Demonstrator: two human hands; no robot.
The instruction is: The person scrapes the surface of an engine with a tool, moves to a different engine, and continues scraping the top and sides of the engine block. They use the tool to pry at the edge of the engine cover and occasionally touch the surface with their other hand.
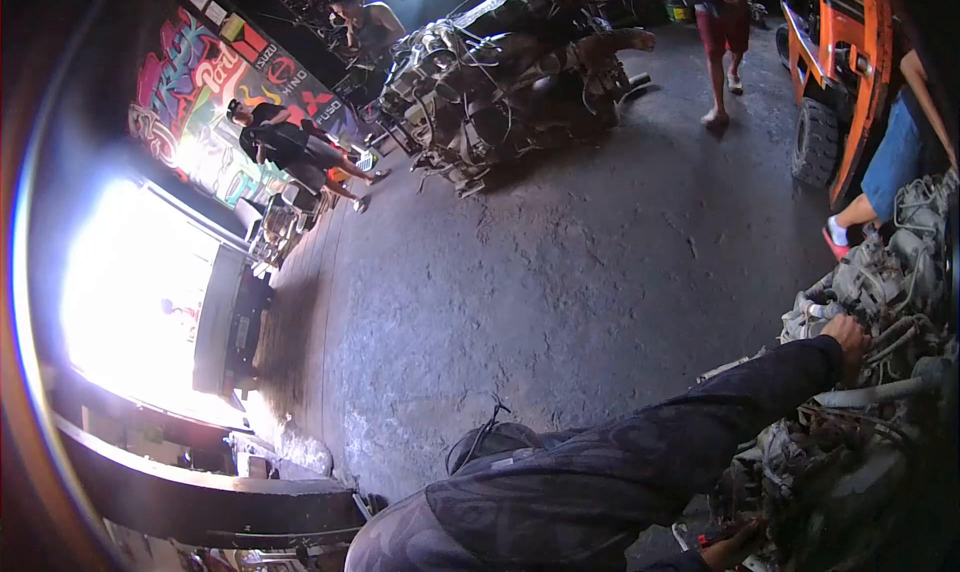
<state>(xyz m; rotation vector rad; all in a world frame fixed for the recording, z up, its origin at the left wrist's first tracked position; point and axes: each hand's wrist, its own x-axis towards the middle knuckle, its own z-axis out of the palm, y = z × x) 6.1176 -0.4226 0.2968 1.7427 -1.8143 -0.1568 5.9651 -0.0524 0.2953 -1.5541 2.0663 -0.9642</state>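
Note:
My left arm, in a dark patterned sleeve, stretches across the lower right. At its end my left hand (848, 338) rests on the pile of greasy engines (880, 282), fingers curled in against hoses and metal parts. What those fingers grip is hidden. A pale pipe (872, 394) runs just below that hand. Low in the view, in shadow, my right hand (738, 546) is closed around a tool with a red and black handle (706, 541); its kind is too dark to make out.
A large heap of engines (500, 92) stands on the worn concrete floor (560, 292). An orange forklift (838, 52) is at upper right, beside a person in blue shorts (892, 167). Other people stand farther back. Bright daylight enters through an opening (140, 292) at left.

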